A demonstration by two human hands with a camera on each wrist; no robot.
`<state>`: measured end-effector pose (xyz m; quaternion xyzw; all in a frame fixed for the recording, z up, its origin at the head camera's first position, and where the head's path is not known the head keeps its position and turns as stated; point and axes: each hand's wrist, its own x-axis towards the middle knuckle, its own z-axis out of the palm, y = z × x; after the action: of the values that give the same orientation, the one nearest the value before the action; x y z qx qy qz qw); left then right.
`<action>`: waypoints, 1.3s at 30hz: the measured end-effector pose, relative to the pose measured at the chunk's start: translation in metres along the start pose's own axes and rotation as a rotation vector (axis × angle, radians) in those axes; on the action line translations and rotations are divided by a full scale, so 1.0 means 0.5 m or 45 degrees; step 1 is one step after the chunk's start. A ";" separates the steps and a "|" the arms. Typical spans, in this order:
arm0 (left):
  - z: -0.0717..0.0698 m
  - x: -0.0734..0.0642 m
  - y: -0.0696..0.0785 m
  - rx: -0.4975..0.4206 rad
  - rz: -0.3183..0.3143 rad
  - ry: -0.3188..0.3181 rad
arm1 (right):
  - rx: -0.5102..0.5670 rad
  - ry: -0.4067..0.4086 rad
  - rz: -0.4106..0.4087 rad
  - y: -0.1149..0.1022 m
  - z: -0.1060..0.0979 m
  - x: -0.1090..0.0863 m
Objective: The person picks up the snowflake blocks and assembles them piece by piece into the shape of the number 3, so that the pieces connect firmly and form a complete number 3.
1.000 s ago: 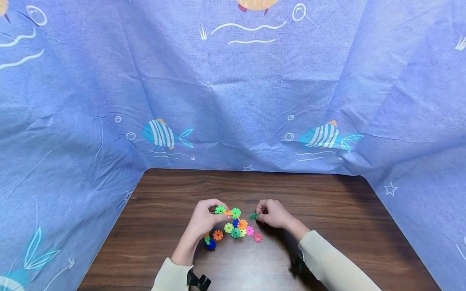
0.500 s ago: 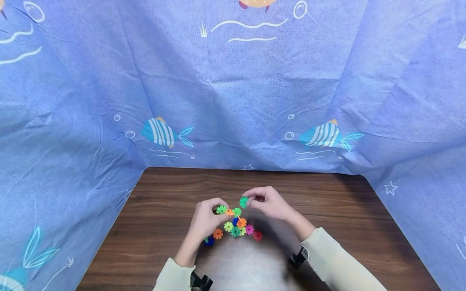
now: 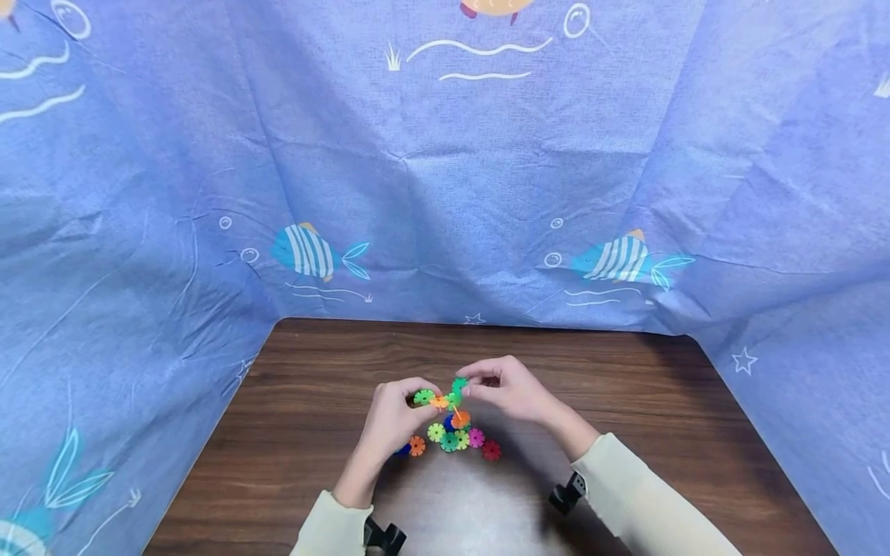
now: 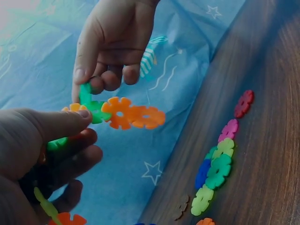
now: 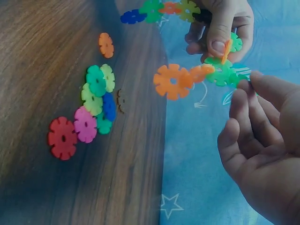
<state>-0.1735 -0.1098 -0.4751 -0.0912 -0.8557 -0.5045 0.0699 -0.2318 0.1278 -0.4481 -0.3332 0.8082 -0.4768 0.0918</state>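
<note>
My left hand (image 3: 392,421) pinches a chain of interlocking snowflake discs between thumb and fingers, above the table. At its near end are a light green disc (image 5: 219,72) and two orange discs (image 5: 164,87). More of the chain trails behind the left hand, including a blue disc (image 5: 132,17) and a green disc (image 5: 152,10). With thumb and forefinger, my right hand (image 3: 514,390) pinches a green disc (image 4: 85,93) against the chain's light green disc. Fingertips hide part of that contact, so whether the slots are joined cannot be told.
Loose discs lie on the brown wooden table (image 3: 626,463) below the hands: red (image 5: 62,138), pink (image 5: 86,124), yellow-green (image 5: 92,99), green (image 5: 96,80) and blue (image 5: 109,107), plus an orange disc (image 5: 106,45) apart. A blue fish-print curtain (image 3: 445,193) surrounds the table.
My right hand has lifted the green disc from the table's right side and brought it up and left to the chain. The left hand has stayed nearly in place, holding the chain.
</note>
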 end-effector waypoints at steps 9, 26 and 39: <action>-0.002 0.001 0.004 -0.097 0.038 0.117 | -0.041 0.008 -0.021 -0.023 -0.002 0.005; -0.024 0.009 -0.013 -0.197 -0.008 -0.132 | -0.049 -0.025 -0.003 -0.022 0.010 0.031; -0.067 0.025 -0.042 -0.757 -0.326 0.187 | -0.082 0.056 0.206 0.075 0.012 -0.030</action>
<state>-0.1893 -0.1480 -0.4744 0.0374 -0.6682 -0.7421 0.0375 -0.2345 0.1450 -0.4849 -0.2592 0.8491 -0.4490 0.1015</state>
